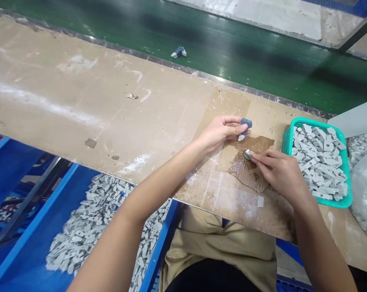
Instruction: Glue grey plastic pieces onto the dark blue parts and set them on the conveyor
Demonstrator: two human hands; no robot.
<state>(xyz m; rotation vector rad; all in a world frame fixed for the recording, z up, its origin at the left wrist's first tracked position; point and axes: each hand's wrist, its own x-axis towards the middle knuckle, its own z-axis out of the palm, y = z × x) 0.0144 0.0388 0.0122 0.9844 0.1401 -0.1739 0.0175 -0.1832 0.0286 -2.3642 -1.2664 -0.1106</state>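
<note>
Over the desk (pixel 159 109), the left hand (pixel 220 130) had its grip clamped on a blue part (pixel 246 122), the right hand (pixel 283 171) its own on a white piece (pixel 247 153) at the wet patch (pixel 258 142).

Tabletop (pixel 162 117) free leftward; basket (pixel 287 141) (heaped) blocks right.

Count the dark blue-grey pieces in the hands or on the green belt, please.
2. One dark blue-grey piece is held in the left hand; the other piece lies on the green belt. More could be hidden by the fingers.
</note>
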